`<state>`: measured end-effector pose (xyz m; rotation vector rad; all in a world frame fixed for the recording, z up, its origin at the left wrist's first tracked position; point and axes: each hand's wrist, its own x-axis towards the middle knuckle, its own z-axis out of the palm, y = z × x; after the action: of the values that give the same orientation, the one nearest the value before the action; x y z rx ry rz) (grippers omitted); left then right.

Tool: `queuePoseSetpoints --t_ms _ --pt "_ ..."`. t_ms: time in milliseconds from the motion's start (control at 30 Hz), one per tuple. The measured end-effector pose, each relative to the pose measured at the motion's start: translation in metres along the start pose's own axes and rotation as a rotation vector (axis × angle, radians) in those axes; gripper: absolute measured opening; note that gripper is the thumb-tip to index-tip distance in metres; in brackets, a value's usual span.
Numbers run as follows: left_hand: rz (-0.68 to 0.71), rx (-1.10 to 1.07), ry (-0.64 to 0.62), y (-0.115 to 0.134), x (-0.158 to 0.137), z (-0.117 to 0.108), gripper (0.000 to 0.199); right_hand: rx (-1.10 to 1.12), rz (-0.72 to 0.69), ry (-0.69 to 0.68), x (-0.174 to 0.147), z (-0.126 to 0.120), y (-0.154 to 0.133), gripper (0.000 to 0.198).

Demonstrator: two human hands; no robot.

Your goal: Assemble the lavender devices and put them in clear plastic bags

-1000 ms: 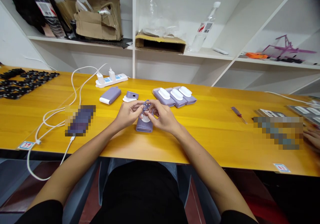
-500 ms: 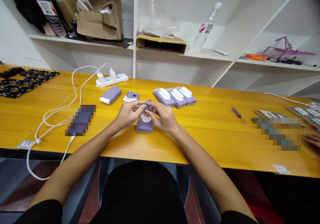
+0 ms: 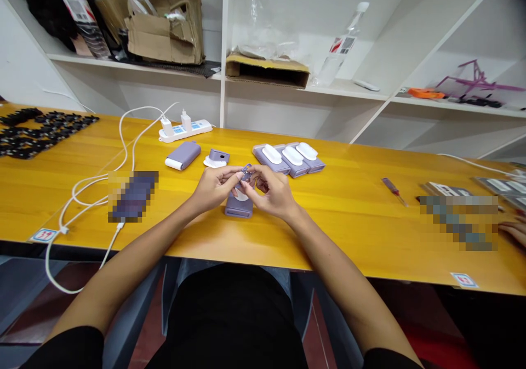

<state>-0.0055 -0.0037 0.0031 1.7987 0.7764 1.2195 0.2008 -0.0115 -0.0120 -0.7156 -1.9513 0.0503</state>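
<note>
My left hand (image 3: 215, 189) and my right hand (image 3: 272, 191) meet over the table, fingers pinched from both sides on a small shiny metal piece (image 3: 246, 176). Its exact kind is too small to make out, and fingertips cover part of it. Right below lies a purple box-shaped device (image 3: 238, 211) with a white round patch, partly hidden by my fingers. Just beyond my left hand is a purple piece with a white bristled edge (image 3: 216, 159). Behind my right hand, several purple boxes with white oval tops (image 3: 292, 156) sit side by side.
A purple case with a white end (image 3: 183, 155) lies by a power strip (image 3: 186, 130). Left are a blurred phone (image 3: 133, 196), looping white cable and black parts (image 3: 45, 133). A screwdriver (image 3: 394, 191) lies to the right, with another person's hand (image 3: 513, 229) at the far edge.
My fingers have shifted slightly around the small metal piece, the right fingertips curling closer. The whole view has moved a little; the objects on the table stay in place.
</note>
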Motion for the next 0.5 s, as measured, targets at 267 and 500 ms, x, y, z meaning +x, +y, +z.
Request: queuePoseSetpoints --t_ms 267,500 --pt "-0.036 -0.084 -0.055 -0.0026 -0.0004 -0.0026 0.045 -0.03 -0.045 -0.005 0.001 -0.0017 0.0052 0.022" --pt "-0.021 -0.075 -0.055 -0.0056 -0.0007 -0.0033 0.044 -0.06 -0.07 -0.018 0.0006 -0.0005 0.007 0.023"
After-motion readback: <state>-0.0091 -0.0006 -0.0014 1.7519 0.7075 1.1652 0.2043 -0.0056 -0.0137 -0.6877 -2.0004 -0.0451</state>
